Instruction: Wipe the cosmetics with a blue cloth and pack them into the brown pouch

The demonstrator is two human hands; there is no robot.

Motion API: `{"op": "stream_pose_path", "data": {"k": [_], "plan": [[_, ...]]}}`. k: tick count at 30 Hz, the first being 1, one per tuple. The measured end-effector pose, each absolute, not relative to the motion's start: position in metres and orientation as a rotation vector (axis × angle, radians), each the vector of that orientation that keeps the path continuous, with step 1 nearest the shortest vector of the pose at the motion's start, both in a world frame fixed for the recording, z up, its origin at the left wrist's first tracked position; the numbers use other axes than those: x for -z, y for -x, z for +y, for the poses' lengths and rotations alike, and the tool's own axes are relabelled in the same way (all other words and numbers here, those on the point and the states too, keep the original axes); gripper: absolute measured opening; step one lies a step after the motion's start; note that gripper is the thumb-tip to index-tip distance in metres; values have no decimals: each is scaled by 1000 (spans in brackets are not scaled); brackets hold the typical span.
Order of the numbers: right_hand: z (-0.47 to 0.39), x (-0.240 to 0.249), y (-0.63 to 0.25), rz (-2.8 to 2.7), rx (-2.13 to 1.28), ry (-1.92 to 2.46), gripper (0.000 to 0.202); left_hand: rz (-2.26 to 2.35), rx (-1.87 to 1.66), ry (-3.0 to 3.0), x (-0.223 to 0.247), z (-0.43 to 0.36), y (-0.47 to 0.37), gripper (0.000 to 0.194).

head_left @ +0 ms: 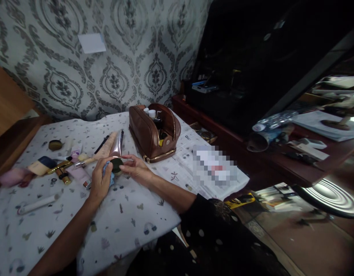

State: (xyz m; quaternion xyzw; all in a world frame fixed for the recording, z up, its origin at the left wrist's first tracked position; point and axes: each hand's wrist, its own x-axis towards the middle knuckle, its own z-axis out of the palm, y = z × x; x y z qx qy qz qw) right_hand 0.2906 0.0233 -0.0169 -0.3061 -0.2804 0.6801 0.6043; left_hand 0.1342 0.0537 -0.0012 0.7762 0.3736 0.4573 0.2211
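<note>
Dark round jar [117,165] between hands over middle of table [133,211]: left hand [101,180] grip clamped on jar with blue cloth [110,175], right hand [139,171] grip pinching jar's side
Seemingly mid-job: white-capped bottles [151,113] already inside open bag [145,132] near far edge; silver tube [117,145], second round jar [55,145], pink puff [14,176] loose between bag and left edge; jar not yet set down
</note>
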Motion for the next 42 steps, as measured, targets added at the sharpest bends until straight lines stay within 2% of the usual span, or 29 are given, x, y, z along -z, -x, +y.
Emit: {"op": "stream_pose_path", "data": {"k": [14, 22, 33, 42], "plan": [[19, 16, -289, -730, -1648, 666, 54, 1056, -1252, -2088, 3, 52, -134, 38], [23, 21, -290, -760, -1562, 728, 62, 919, -1256, -2128, 4, 53, -137, 37], [20, 16, -291, -762, -1599, 789, 46, 1040, -1276, -2038, -2, 49, -139, 41], [20, 16, -293, -715, -1568, 790, 52, 907, -1161, -2000, 1, 50, -138, 41]]}}
